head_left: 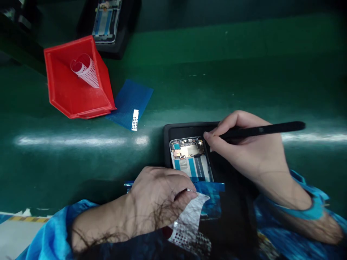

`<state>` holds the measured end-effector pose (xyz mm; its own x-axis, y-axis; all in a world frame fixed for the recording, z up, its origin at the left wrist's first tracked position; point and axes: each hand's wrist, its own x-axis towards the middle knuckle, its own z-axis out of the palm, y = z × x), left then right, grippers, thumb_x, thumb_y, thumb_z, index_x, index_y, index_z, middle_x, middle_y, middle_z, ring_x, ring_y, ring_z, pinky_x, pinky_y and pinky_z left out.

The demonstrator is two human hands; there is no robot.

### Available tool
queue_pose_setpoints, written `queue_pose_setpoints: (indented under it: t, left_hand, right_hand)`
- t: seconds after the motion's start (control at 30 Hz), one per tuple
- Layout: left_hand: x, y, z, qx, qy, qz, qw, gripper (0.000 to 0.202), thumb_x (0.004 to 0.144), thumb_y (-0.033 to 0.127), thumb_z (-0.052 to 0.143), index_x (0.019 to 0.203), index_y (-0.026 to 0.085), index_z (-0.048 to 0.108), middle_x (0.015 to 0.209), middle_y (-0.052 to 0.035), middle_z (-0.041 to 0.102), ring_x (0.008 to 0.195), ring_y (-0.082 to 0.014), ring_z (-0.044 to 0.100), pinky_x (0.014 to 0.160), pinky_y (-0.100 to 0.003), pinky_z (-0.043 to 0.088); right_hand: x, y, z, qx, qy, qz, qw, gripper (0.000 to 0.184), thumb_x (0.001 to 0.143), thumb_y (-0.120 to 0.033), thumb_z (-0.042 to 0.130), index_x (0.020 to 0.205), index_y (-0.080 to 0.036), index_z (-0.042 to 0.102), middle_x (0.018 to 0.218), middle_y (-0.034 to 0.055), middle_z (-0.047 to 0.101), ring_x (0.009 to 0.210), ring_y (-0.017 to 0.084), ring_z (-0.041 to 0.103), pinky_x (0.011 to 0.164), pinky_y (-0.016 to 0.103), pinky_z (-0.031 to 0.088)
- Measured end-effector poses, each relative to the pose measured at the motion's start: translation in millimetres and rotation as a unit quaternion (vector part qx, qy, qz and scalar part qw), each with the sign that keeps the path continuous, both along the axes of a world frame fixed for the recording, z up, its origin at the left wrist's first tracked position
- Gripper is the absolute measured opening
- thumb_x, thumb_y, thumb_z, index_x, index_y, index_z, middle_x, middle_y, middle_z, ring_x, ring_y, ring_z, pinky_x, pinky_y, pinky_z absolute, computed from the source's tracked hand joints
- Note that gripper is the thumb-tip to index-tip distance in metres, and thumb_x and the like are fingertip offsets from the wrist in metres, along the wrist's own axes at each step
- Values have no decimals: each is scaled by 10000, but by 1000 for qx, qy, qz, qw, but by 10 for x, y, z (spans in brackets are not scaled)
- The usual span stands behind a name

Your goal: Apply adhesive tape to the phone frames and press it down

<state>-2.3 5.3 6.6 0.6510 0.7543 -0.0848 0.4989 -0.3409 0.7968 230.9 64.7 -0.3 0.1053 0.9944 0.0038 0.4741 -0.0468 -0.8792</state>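
An opened smartphone (193, 150) lies in a black holder (187, 127), its circuit board and blue strips showing. My right hand (244, 144) is closed on slim black tweezers (273, 128) beside the phone's upper right corner; their tips are hidden by my fingers. My left hand (162, 191) rests over the phone's lower left side, pinching a white sticker sheet (187, 220) with rows of dark dots or holes. The sheet hangs down toward me. Shiny blue film (211, 198) covers the phone's lower end, partly behind my left hand and the sheet.
On the green table (244, 79), a red bin (78, 97) at the left holds a curled perforated sheet (88, 72). A blue sheet (132, 97) bearing a small dotted white label (135, 120) lies beside it. Farther back, another opened phone (107, 21) sits in a black holder (118, 50).
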Motion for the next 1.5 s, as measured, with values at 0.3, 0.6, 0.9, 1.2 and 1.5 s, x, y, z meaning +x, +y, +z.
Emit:
queue_pose_setpoints:
  t: [0.3, 0.6, 0.9, 1.2, 1.5]
  left_hand:
    - [22, 31, 84, -16, -34, 16, 999, 292, 1113, 241, 671, 858, 255, 812, 830, 43, 883, 690, -158, 820, 655, -261, 641]
    - [32, -9, -42, 23, -56, 23, 998, 284, 1118, 257, 677, 869, 240, 814, 853, 32, 906, 728, -162, 861, 673, -262, 659]
    - [50, -13, -73, -13, -37, 30, 999, 148, 1018, 228, 794, 881, 247, 847, 882, 19, 920, 748, -194, 876, 659, -286, 635]
    - [61, 10, -43, -41, -28, 19, 999, 205, 1055, 276, 747, 885, 253, 860, 883, 9, 918, 723, -186, 852, 676, -290, 634]
    - [66, -3, -60, -55, -24, 16, 998, 203, 1058, 290, 726, 906, 272, 859, 917, 6, 930, 762, -204, 869, 716, -314, 660]
  right_hand:
    - [-12, 15, 124, 5, -61, 73, 995, 175, 804, -234, 760, 700, -318, 647, 681, -61, 714, 611, 188, 641, 542, 354, 395]
    - [-43, 161, 132, -70, -37, 88, 993, 189, 763, -212, 781, 655, -299, 653, 636, -42, 684, 635, 202, 632, 623, 381, 435]
    - [216, -124, -6, -43, 77, 14, 996, 147, 822, -344, 903, 800, -310, 762, 864, -47, 838, 779, 184, 793, 747, 361, 624]
    - [133, -241, -40, -5, 98, -3, 995, 177, 790, -273, 963, 726, -339, 812, 852, -39, 911, 853, 213, 893, 839, 369, 702]
    - [127, -225, -73, -10, 93, -13, 996, 186, 794, -290, 964, 723, -336, 798, 833, -36, 898, 858, 230, 891, 818, 386, 689]
